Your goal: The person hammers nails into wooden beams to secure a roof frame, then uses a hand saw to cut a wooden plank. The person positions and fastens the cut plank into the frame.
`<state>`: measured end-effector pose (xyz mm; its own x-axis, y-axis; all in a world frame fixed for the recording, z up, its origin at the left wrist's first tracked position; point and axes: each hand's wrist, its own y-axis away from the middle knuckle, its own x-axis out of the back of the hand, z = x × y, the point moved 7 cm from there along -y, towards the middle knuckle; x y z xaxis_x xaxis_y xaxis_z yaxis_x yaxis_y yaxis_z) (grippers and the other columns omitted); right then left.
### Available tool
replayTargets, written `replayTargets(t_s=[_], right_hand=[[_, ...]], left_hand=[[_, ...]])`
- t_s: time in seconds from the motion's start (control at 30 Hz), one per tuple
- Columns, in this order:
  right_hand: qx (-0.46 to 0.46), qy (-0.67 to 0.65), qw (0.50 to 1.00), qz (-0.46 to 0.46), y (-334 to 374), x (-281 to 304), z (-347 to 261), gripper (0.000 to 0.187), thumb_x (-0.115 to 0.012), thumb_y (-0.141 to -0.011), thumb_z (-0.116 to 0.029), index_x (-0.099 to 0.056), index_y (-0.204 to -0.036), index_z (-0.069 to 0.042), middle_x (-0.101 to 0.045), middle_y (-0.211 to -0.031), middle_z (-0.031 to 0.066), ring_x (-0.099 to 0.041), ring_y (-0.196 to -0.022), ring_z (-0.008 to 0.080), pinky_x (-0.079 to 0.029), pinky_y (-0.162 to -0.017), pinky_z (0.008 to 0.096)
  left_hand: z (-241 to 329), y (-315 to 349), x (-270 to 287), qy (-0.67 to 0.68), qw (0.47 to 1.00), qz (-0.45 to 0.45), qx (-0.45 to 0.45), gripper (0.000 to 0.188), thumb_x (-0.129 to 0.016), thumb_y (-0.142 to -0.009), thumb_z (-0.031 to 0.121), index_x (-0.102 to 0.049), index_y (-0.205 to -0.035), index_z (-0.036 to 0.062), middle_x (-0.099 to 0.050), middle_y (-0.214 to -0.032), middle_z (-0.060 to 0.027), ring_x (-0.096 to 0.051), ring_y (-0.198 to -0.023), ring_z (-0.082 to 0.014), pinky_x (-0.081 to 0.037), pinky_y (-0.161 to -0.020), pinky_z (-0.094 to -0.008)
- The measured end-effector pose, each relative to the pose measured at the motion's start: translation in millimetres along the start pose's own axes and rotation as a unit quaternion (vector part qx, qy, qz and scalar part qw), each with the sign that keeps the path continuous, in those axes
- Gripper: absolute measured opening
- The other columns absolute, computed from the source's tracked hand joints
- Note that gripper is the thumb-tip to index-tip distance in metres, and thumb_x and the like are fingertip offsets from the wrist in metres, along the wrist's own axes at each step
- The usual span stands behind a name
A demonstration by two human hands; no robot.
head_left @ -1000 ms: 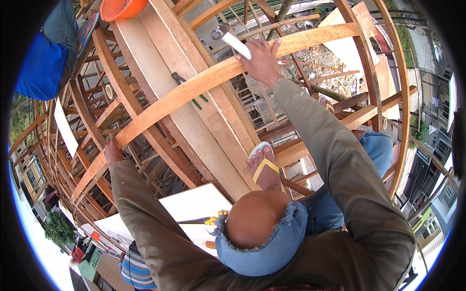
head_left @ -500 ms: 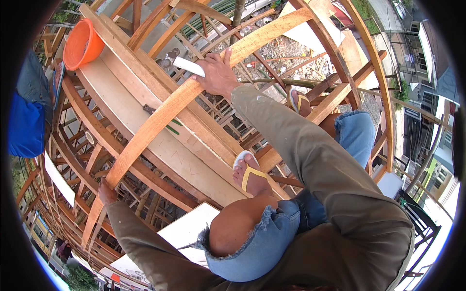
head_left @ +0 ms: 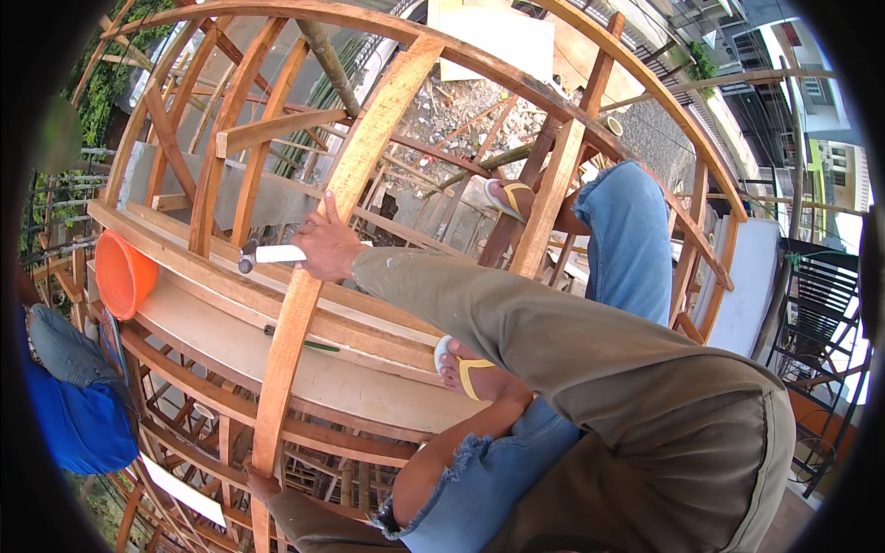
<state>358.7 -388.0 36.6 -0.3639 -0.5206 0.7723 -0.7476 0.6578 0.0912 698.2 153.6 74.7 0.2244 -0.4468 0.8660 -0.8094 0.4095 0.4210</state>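
A long curved wooden plank (head_left: 284, 369) crosses the timber frame, running from the upper middle down to the lower left. My right hand (head_left: 329, 245) is closed round the white handle of a hammer (head_left: 277, 254) and rests against the plank's middle. The hammer's metal head points left. Lower down, my left hand (head_left: 262, 483) grips the plank's near part, with some fingers hidden by the wood. Under the plank lies a tool with a green handle (head_left: 321, 347), partly covered; its dark end shows on the other side.
An orange bucket (head_left: 125, 275) stands on the board walkway (head_left: 369, 385) at the left. Beyond it is a person in blue (head_left: 78, 419). Curved ribs (head_left: 217, 387) and posts surround me, with gaps between them. Rubble (head_left: 452, 115) lies below. My sandalled foot (head_left: 468, 369) rests on the beams.
My view has turned, so the plank now runs more upright in the picture. Both hands keep their hold, the right on the hammer, the left on the plank.
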Motion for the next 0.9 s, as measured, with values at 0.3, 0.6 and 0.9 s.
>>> replayTargets(t_s=[0.3,0.6,0.9], right_hand=[[-0.004,-0.003,1.000,-0.020,-8.6,-6.0,-13.8,0.041,-0.072,-0.089,-0.033,-0.069,-0.120,-0.007,-0.067,-0.111,0.0083,-0.047,-0.130,0.0305,0.003,-0.120,0.0728],[-0.008,-0.010,0.999,-0.046,-55.7,4.4,-24.9,0.043,-0.069,-0.092,-0.032,-0.066,-0.124,-0.005,-0.065,-0.124,0.0121,-0.044,-0.135,0.0336,0.001,-0.119,0.0722],[0.010,0.006,1.000,-0.027,-72.7,-3.7,-24.7,0.037,-0.068,-0.093,-0.031,-0.065,-0.118,-0.004,-0.066,-0.123,0.0157,-0.043,-0.136,0.0351,0.000,-0.114,0.0772]], left_hand=[[-7.7,5.7,15.8,0.045,0.998,0.039,0.015,0.041,-0.071,-0.076,-0.004,-0.054,-0.113,0.0043,-0.069,-0.108,-0.0237,-0.065,-0.106,-0.0477,-0.053,-0.087,-0.0539],[-10.0,-25.4,36.5,0.008,0.998,0.048,0.051,0.034,-0.070,-0.077,-0.006,-0.051,-0.103,0.0031,-0.066,-0.100,-0.0265,-0.064,-0.100,-0.0488,-0.053,-0.079,-0.0544],[0.8,-48.5,58.1,-0.019,0.998,0.022,0.062,0.032,-0.065,-0.081,-0.008,-0.054,-0.109,0.0019,-0.064,-0.116,-0.0225,-0.061,-0.114,-0.0431,-0.054,-0.091,-0.0511]])
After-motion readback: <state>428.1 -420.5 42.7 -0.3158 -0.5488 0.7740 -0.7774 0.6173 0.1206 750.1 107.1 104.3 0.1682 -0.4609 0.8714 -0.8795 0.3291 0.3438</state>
